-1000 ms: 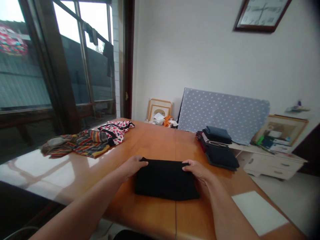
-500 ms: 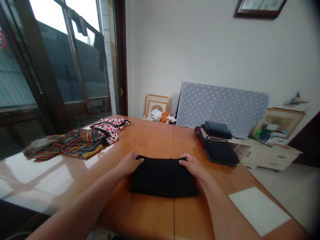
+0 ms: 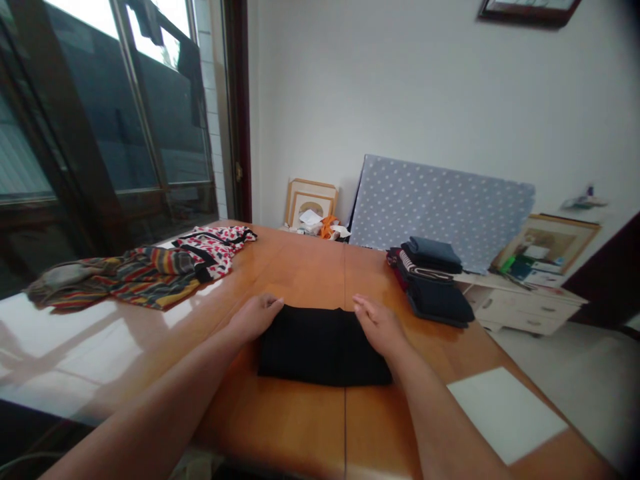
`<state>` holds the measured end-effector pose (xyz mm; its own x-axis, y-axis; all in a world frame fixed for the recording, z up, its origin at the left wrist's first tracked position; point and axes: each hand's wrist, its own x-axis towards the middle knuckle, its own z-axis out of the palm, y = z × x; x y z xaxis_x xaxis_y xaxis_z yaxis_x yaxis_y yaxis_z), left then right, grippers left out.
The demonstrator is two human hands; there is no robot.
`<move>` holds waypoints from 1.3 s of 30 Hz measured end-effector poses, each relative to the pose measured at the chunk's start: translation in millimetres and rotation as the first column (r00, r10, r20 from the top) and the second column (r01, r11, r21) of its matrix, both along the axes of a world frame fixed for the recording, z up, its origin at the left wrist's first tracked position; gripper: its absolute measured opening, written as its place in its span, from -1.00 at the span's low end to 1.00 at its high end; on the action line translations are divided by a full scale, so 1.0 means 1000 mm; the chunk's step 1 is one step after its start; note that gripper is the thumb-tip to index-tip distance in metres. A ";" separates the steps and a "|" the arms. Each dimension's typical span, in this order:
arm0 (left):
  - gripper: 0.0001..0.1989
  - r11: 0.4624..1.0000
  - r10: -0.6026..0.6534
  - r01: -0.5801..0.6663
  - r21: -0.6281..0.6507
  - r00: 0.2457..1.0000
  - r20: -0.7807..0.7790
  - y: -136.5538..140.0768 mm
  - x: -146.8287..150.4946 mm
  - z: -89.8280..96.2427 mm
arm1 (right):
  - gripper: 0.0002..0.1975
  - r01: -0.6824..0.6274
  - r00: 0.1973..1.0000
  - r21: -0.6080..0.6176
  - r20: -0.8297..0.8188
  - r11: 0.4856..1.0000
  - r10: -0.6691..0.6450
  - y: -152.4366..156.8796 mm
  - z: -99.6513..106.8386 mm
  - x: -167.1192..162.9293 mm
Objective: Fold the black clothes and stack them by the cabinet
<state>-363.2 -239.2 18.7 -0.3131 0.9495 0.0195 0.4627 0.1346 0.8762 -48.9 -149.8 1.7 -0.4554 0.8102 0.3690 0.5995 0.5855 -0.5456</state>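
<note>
A folded black garment [image 3: 320,347] lies flat on the wooden table [image 3: 300,420] in front of me. My left hand [image 3: 257,315] pinches its far left corner between thumb and fingers. At the far right corner, my right hand [image 3: 380,325] rests over the fabric with its fingers stretched forward, not gripping it. That corner is hidden under the hand. The garment's kind does not show in its folded state.
A stack of folded clothes [image 3: 433,280] stands at the right. Striped and flower-patterned clothes [image 3: 155,273] lie loose on the left. A white sheet [image 3: 507,413] is near the right edge. Beyond the table stand a dotted grey cloth panel [image 3: 440,207] and a white cabinet [image 3: 520,307].
My right hand has let go of the garment's corner and straightened its fingers, moving slightly inward over it. The left hand still pinches its corner. The view has shifted slightly.
</note>
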 end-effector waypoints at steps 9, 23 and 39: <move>-0.69 0.999 0.006 0.006 -0.042 0.955 0.296 -0.010 -0.004 0.016 | -0.39 -0.067 0.946 -0.134 0.305 0.989 0.106 -0.014 -0.023 -0.014; -0.85 0.979 0.074 -0.098 0.180 0.988 0.136 -0.094 -0.025 -0.006 | -0.47 -0.163 0.965 -0.127 0.186 0.978 0.185 -0.023 0.018 -0.038; -0.75 0.975 -0.107 0.101 0.197 0.994 0.018 -0.130 -0.007 -0.017 | -0.40 -0.370 0.901 -0.271 0.129 0.889 0.414 -0.049 -0.011 -0.129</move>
<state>-369.9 -369.5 2.0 -0.2158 0.9556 0.2005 0.4398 -0.0882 0.8938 -177.7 -199.3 -8.9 -0.7937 0.6038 0.0736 0.4472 0.6613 -0.6022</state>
